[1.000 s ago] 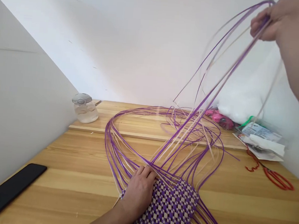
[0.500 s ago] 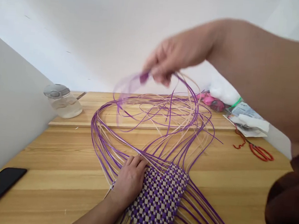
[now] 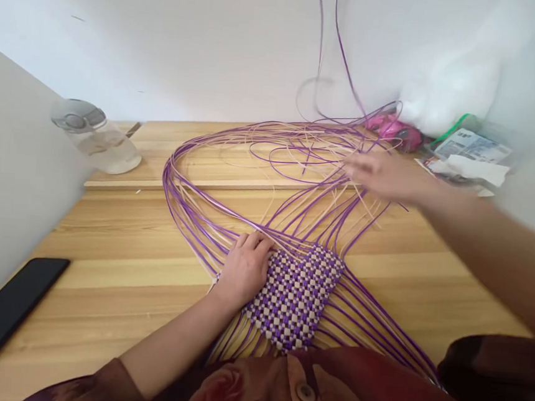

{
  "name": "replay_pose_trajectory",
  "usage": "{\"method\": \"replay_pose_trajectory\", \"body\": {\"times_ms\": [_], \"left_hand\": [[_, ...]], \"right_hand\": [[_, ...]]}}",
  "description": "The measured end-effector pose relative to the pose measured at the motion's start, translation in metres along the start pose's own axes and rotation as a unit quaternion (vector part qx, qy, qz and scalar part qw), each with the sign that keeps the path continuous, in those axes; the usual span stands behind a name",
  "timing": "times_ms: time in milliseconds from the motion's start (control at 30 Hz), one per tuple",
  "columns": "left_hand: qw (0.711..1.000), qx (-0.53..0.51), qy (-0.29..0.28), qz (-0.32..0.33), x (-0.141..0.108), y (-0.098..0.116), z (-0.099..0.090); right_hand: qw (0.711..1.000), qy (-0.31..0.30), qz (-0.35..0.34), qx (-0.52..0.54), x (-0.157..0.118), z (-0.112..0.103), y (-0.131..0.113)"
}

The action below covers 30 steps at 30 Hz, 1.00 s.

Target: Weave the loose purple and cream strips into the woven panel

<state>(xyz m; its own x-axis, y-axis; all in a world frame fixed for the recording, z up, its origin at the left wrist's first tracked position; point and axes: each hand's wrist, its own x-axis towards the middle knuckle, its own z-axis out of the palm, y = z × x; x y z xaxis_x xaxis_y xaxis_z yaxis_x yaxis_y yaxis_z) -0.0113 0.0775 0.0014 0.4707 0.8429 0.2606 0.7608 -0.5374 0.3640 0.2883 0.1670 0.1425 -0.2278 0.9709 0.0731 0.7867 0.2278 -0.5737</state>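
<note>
A woven piece [image 3: 294, 296] in a purple and cream checked pattern lies on the table in front of me, with long loose plastic strands fanning from its sides. My left hand [image 3: 246, 267] rests over its upper left edge, fingers bent down and gripping there; the fingertips are partly hidden. Further off, my right hand [image 3: 377, 172] is blurred over the strand bundle [image 3: 310, 213], its fingers stretched leftward and apparently holding nothing. Above it, loose purple strands [image 3: 340, 41] arc through the air and run out of the top of the view.
A lidded clear jar [image 3: 106, 143] stands at the back left, and a black phone [image 3: 7, 312] lies at the left edge. Pink bundles [image 3: 395, 130], a white plastic bag [image 3: 450, 91] and papers [image 3: 475, 156] crowd the back right. A wall [image 3: 192, 44] closes off the rear.
My right hand has come down and to the right, off the strand it pinched; strands now fly up by the wall. My left hand stays on the weave. The view has tilted down.
</note>
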Motion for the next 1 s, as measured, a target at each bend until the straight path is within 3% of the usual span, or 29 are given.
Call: {"method": "replay_pose_trajectory", "body": {"times_ms": [100, 167, 233, 300, 433, 633, 833, 900, 1000], "left_hand": [[1.000, 0.002, 0.010, 0.005, 0.000, 0.000, 0.000], [1.000, 0.003, 0.022, 0.009, 0.000, 0.000, 0.000], [0.999, 0.002, 0.038, 0.011, -0.001, -0.001, 0.001], [0.998, -0.007, 0.058, 0.012, 0.000, -0.002, 0.001], [0.996, -0.043, 0.077, 0.017, 0.002, -0.005, 0.001], [0.988, -0.112, 0.093, -0.049, 0.005, -0.009, 0.001], [0.946, -0.266, 0.119, -0.140, -0.007, -0.009, -0.006], [0.955, -0.250, 0.095, -0.128, -0.017, -0.002, -0.013], [0.983, -0.169, 0.050, -0.055, -0.042, 0.019, -0.026]], "right_hand": [[0.997, -0.052, 0.000, -0.050, -0.085, 0.087, -0.019], [0.992, -0.059, -0.020, -0.108, -0.122, 0.134, -0.028], [0.984, -0.030, -0.029, -0.173, -0.139, 0.166, -0.030], [0.976, -0.011, -0.042, -0.213, -0.142, 0.181, -0.026], [0.970, -0.012, -0.072, -0.230, -0.137, 0.183, -0.016], [0.967, -0.017, -0.087, -0.239, -0.136, 0.177, -0.016], [0.968, -0.039, -0.113, -0.220, -0.133, 0.170, -0.008], [0.969, -0.047, -0.114, -0.216, -0.132, 0.168, -0.006], [0.969, -0.054, -0.116, -0.212, -0.131, 0.165, -0.004]]}}
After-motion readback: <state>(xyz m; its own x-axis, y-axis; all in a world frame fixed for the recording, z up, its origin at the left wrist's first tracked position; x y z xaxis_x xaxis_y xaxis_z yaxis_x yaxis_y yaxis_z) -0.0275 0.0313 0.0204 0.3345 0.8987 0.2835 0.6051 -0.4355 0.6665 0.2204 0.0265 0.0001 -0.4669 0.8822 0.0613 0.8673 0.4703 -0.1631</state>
